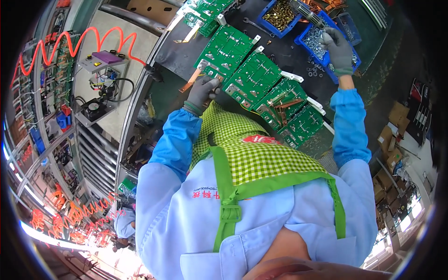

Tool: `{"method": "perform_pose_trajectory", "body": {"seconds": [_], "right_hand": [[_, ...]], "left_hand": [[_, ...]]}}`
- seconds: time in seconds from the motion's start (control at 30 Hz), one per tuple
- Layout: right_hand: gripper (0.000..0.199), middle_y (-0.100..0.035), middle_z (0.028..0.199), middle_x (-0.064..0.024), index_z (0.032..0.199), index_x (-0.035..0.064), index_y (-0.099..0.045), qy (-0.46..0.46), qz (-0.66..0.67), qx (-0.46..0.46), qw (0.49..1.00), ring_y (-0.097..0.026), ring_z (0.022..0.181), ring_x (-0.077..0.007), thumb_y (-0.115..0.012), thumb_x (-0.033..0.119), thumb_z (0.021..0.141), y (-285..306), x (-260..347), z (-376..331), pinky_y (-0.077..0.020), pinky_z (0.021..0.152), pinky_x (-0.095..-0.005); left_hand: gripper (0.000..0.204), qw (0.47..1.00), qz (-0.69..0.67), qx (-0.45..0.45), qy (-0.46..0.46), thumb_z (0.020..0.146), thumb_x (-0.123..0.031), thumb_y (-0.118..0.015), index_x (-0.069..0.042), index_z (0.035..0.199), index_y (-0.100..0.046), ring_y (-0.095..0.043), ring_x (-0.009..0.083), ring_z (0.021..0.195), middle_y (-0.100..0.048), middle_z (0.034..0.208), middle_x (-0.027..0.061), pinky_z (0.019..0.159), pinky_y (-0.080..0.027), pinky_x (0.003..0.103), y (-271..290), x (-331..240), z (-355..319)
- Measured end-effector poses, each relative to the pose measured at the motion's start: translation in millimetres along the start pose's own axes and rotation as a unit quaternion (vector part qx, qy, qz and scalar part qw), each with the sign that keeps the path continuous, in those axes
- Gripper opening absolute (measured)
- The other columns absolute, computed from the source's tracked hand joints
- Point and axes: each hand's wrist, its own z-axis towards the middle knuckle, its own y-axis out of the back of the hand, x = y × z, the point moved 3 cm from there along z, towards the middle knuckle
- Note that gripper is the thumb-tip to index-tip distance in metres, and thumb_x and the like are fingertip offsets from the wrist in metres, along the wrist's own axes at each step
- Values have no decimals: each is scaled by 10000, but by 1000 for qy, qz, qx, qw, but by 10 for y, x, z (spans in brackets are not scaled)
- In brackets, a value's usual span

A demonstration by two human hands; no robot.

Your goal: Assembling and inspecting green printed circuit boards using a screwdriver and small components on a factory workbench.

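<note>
Pale blue shirt (270,224) cloth sits closest, with a green-checked apron (275,158) over it. Beyond, on a dark table (175,53), one blue bin (268,27) is filled with brass-coloured screws (282,15); a second blue bin (302,38) beside it holds silver hardware (316,41). The gloved right hand (337,49) is over this second bin, fingers curled; whether its grip has anything in it I cannot tell. The gloved left hand (204,91) is at the lower edge of a green circuit board (226,51), its fingers bent near a copper strip (189,81); I cannot tell whether its grip is closed on something. That board lies in a slanting row of similar boards (254,77), its face dotted with silvery solder, a white post at one corner. Small red and blue lettering marks the shirt's chest; a red print decorates the apron.
</note>
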Motion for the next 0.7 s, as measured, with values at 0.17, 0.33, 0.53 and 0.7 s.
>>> {"method": "perform_pose_trajectory", "body": {"seconds": [0.17, 0.33, 0.53, 0.7], "right_hand": [[213, -616, 893, -76, 1023, 37, -593, 97, 19, 156, 983, -617, 768, -146, -574, 147, 841, -898, 925, -875, -509, 647, -250], [220, -640, 867, -96, 954, 38, -622, 178, -141, 196, 954, -625, 765, -183, -595, 211, 822, -1868, 886, -1400, -489, 675, -297], [190, -632, 883, -111, 924, 69, -625, 101, -140, 228, 958, -616, 782, -275, -598, 203, 792, -2375, 440, -1371, -491, 683, -339], [163, -581, 926, -97, 924, 81, -612, 210, -258, 214, 918, -583, 821, -282, -580, 179, 798, -2497, 335, -1402, -480, 703, -363]], "left_hand": [[172, 1000, 17, 16, -2, 835, -193, -588, -25, 863, -564, -444, 50, 536, -534, 691, 25, 445, -339, 163, 9, -38, 30], [193, 1000, 12, 26, -4, 851, -167, -565, 3, 941, -553, -458, 62, 553, -535, 761, 42, 435, -329, 149, 45, 39, 88], [162, 987, -87, 121, 63, 854, -125, -537, 14, 938, -531, -443, 70, 568, -519, 757, 81, 410, -333, 150, 82, 62, 127], [154, 985, -108, 125, 39, 852, -113, -526, 20, 929, -527, -443, 67, 564, -520, 750, 88, 419, -355, 142, 40, 6, 75]]}}
